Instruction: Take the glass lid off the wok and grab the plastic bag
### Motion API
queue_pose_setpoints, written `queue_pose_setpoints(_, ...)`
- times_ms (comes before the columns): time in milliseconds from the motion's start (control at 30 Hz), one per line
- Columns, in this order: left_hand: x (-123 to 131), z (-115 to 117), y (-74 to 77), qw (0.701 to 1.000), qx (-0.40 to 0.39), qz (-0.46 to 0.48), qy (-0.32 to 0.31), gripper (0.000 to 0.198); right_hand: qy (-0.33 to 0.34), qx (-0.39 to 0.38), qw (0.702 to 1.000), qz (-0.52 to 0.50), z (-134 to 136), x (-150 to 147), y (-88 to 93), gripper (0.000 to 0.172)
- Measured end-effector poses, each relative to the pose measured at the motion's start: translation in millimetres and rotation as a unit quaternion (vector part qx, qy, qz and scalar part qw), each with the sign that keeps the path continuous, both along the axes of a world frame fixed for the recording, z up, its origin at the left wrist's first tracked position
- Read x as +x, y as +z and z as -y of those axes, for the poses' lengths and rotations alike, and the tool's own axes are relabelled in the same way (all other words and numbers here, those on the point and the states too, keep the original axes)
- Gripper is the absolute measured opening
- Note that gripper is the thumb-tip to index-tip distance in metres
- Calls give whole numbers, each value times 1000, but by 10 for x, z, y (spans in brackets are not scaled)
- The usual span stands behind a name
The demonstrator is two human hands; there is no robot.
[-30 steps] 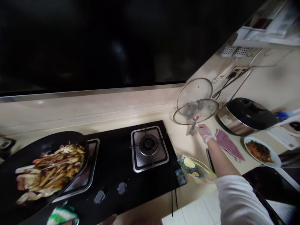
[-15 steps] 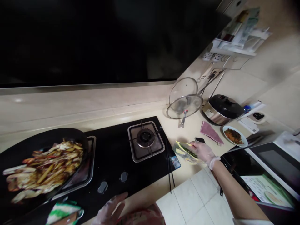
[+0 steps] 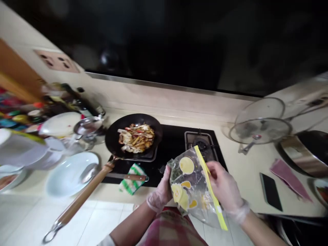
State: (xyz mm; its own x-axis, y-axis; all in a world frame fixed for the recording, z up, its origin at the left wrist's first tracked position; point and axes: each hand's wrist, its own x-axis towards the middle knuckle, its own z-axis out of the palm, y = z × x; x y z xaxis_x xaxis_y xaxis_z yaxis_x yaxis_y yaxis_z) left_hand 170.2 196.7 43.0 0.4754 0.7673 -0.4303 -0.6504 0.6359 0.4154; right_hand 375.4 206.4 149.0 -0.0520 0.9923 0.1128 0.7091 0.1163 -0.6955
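Note:
Both my gloved hands hold a clear zip bag (image 3: 191, 184) with a yellow zip strip and lemon prints, green contents inside, in front of my body. My left hand (image 3: 161, 191) grips its left edge. My right hand (image 3: 224, 186) grips the bag at the yellow strip. Beyond the bag sits a black pan (image 3: 133, 136) with stir-fried food on the left burner of the black hob (image 3: 174, 150); its long wooden handle (image 3: 79, 201) points toward me at the left.
A white plate with a ladle (image 3: 71, 172), bowls and bottles crowd the left counter. A green-white cloth (image 3: 130, 174) lies at the hob's front. A glass lid (image 3: 258, 124), rice cooker (image 3: 304, 150), phone (image 3: 270, 191) and pink cloth (image 3: 288, 176) sit at the right.
My right hand went from the glass lid to the zip bag on the counter and lifted it. My left hand has come up to hold it too. The view has swung left.

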Motion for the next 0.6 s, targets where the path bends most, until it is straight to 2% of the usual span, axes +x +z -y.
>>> queue_pose_setpoints(67, -189, 104, 29, 997, -38, 62, 34, 83, 25, 52, 992, 112, -12, -218, -129, 15)
queue_pose_setpoints(133, -351, 228, 57, 991, -70, 102, 43, 78, 73, 10, 985, 158, -17, -394, -206, 15)
queue_pose_setpoints(167, -412, 287, 66, 989, -80, 113, 45, 77, 100, -50, 983, 148, -19, -475, -229, 13)
queue_pose_setpoints(233, -499, 383, 68, 986, -90, 127, 58, 73, 140, -202, 968, 58, -29, -630, -254, 4)
queue_pose_setpoints(300, -560, 441, 45, 984, -89, 128, 87, 69, 165, -316, 931, -78, -42, -776, -268, 21)
queue_pose_setpoints(367, -614, 468, 8, 981, -97, 126, 111, 69, 192, -346, 903, -166, -54, -906, -280, 34)
queue_pose_setpoints(400, -639, 474, -12, 980, -105, 125, 116, 71, 208, -348, 897, -176, -56, -965, -286, 37)
queue_pose_setpoints(500, -691, 466, -53, 979, -127, 120, 109, 76, 246, -371, 883, -149, -47, -1123, -291, 51)
queue_pose_setpoints(600, -695, 441, -59, 984, -108, 71, 126, 75, 262, -387, 869, -162, -35, -1262, -257, 65)
